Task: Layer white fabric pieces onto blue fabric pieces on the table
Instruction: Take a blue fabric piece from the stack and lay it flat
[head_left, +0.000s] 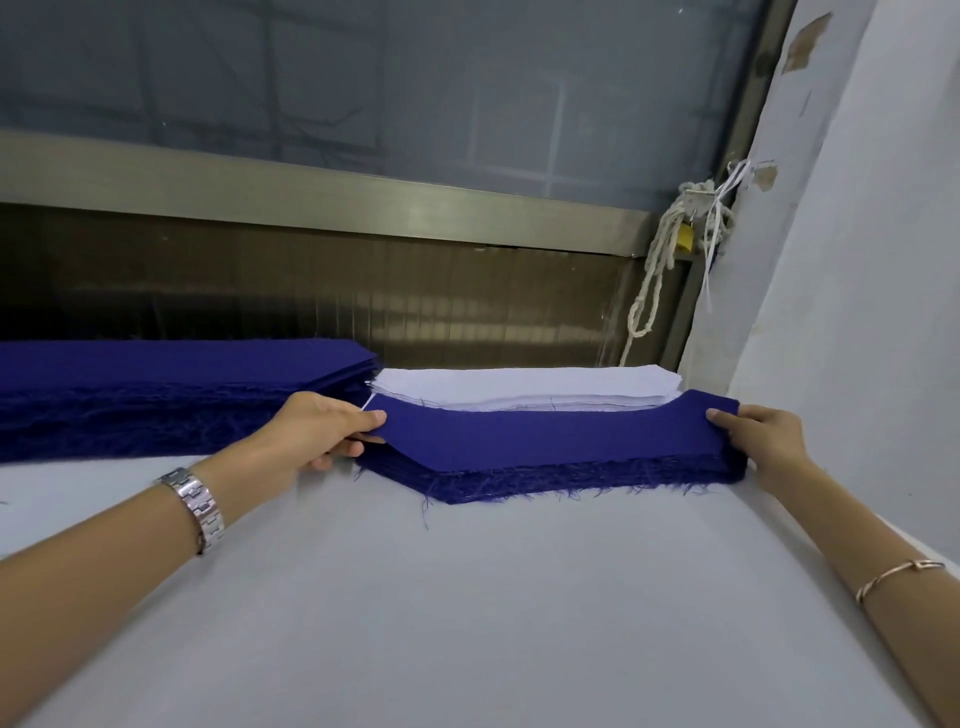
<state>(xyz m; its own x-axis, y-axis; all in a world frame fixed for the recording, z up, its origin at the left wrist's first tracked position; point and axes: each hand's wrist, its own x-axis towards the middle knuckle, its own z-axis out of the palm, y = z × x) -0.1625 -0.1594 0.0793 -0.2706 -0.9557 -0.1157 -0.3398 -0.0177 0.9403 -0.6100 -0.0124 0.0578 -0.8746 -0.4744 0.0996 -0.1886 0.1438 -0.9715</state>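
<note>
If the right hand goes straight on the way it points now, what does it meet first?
The right hand grips the top blue piece; beyond it, probably the white stack, though depth is unclear.

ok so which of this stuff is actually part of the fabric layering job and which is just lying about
Job: top blue fabric piece, held at its ends by the left hand and right hand; blue stack beneath it; white fabric stack behind; long blue stack at left; table.

Lying about: white rope and yellow padlock by the window frame.
</note>
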